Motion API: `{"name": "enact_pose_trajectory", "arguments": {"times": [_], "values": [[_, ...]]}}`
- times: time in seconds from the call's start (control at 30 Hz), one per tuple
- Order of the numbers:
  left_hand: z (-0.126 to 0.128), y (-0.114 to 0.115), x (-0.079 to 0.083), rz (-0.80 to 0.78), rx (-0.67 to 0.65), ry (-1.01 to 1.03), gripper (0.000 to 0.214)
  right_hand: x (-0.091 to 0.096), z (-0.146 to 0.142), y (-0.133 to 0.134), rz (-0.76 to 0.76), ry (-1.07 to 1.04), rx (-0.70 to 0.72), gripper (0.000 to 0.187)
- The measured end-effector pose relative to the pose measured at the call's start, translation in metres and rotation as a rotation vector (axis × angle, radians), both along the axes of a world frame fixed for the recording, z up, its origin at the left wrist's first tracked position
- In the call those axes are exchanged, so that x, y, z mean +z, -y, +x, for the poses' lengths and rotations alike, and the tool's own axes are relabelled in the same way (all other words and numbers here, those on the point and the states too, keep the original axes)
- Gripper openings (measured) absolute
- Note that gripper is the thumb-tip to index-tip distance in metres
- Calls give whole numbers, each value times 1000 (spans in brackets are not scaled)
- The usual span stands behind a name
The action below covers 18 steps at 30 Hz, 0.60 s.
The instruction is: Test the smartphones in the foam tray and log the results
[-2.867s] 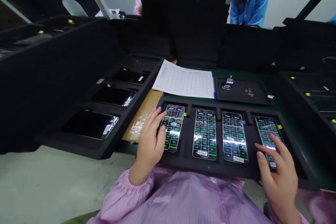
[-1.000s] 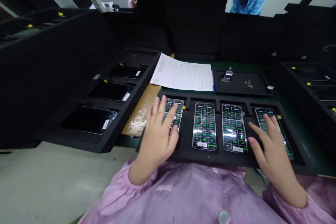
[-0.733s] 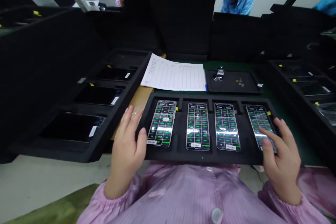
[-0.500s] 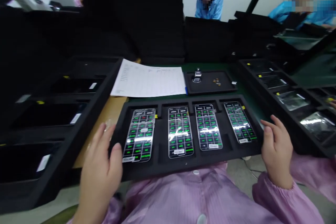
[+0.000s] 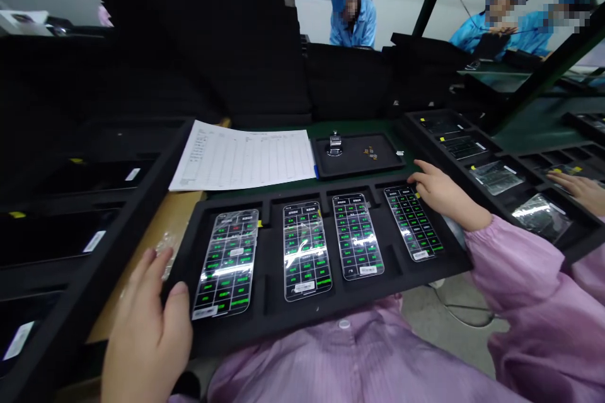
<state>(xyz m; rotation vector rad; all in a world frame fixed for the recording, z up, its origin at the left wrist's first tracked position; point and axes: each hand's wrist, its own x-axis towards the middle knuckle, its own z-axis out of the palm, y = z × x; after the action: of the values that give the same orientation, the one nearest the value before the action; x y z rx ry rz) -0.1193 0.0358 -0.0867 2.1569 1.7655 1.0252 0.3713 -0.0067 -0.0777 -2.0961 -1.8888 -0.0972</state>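
Cool indoor light, white glare on phone screens [image 5: 307, 249] — black backdrop [image 5: 212, 44] lacking detail, edges stretched

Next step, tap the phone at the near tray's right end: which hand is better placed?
Probably the right hand: it is at the upper right corner of that phone, by the yellow tab. The left hand is at the left end of the tray, past three other phones.

That camera, worn on the head of someone in pink [image 5: 363, 359], faces forward and down, close over the black tray [image 5: 271, 296] at six o'clock, people in blue [image 5: 471, 33] farther off at two.
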Motion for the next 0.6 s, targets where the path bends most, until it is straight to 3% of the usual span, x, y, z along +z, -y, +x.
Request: {"name": "enact_pose_trajectory", "arguments": {"times": [0.13, 0.37, 0.47, 0.6], "values": [[3, 2, 2, -35, 22, -16, 57, -6, 0, -10, -35, 5, 30, 31], [10, 3, 7, -57, 52, -36, 64, -13, 3, -17, -89, -116, -58, 38], [8, 4, 5, -59, 69, -15, 62, -17, -1, 1, -95, -161, -128, 42], [5, 6, 3, -148, 106, 46, 58, -23, -22, 50, -52, -148, -205, 43]]}}
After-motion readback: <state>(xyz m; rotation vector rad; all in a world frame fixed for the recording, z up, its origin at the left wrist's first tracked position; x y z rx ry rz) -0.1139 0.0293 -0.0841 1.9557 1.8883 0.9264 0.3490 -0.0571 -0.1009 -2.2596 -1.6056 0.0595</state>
